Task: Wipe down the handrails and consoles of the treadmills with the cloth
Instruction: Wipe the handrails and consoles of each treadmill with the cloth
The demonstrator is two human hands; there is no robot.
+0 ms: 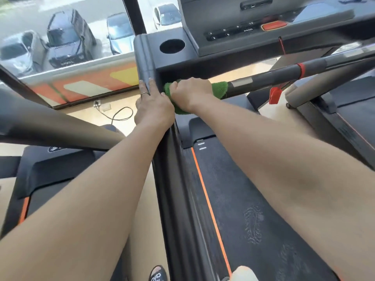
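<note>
Fingers of your right hand (189, 92) are curled around the fuzzy green cleaning cloth (219, 88), which is wrapped over the near end of the dark front crossbar handrail (269, 79), right where the bar meets the left upright. Green pile shows on both sides of your fist and hangs a little below your wrist. Your left hand (153, 107) lies flat with straight fingers (151, 86) on the grey left side handrail (146, 63), gripping nothing; a thin ring sits on one finger. The two hands touch at the corner where side rail and crossbar join.

Above them is the black treadmill console (233, 21), with a round cup holder (172, 46) near its left edge, a row of small buttons, and an orange stop button (274, 26). A red safety clip (275, 95) dangles on a cord under the console, just beyond the crossbar. Below your right forearm runs the black running belt (243, 199) with an orange stripe along its left edge. Through the window at upper left you can see parked cars (67, 37); the blurred dark shape at lower left is probably a neighbouring treadmill.
</note>
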